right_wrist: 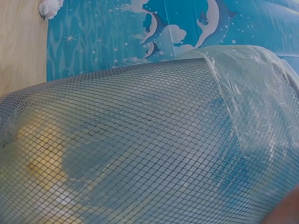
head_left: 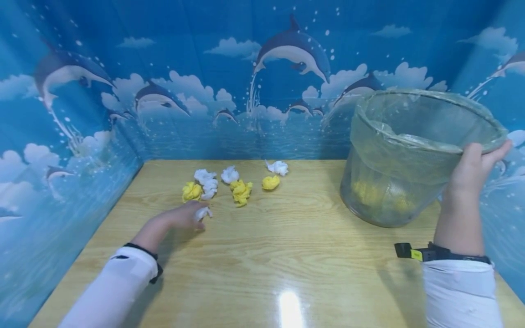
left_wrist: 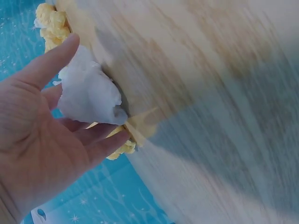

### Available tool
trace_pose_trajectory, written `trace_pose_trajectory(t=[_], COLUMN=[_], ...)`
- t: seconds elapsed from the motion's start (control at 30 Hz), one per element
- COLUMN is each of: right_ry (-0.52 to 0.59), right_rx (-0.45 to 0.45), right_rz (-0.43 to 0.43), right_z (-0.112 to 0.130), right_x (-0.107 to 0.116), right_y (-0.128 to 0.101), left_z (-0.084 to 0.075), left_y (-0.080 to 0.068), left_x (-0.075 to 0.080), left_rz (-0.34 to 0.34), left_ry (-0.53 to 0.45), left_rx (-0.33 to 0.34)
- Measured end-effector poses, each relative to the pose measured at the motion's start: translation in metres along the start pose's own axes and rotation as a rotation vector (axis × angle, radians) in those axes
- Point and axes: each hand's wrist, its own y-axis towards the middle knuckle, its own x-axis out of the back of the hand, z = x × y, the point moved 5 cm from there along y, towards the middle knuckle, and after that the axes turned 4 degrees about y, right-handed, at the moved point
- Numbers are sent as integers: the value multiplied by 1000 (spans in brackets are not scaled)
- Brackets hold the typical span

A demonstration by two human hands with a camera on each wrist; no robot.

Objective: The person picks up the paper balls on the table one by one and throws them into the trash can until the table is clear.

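Down on the table, the left hand (head_left: 186, 216) pinches a white paper wad (head_left: 203, 212) between fingertips; the right hand (head_left: 471, 171) clasps the tilted mesh bin's (head_left: 410, 155) rim.

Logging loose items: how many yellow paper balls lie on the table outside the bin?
3: left yellow ball, middle yellow ball, right yellow ball. More show blurred inside the bin.

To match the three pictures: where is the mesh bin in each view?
Head: mesh bin at right, tilted, right hand gripping its rim.
Left wrist: not in it.
Right wrist: bin wall fills the picture.
Shared landmark: blue dolphin wall.
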Motion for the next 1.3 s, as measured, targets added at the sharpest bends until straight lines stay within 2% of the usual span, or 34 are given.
trace_pose_trajectory(t=[0.27,0.53,0.97,1.3], right_ry=[-4,-4,-13,-14], right_rx=[-9,-5,-19,-6], right_rz=[-3,-2,-4,-5], right_z=[0,0,-1,-1], right_x=[0,0,0,1], right_y=[0,0,1,2], left_z=[-2,-2,-3,-2], left_y=[5,9,8,9], left_x=[0,0,2,3], left_rz=[-32,-35,-30,-32], left_ry=[72,148,144,129], left_rx=[-32,-32,-31,3])
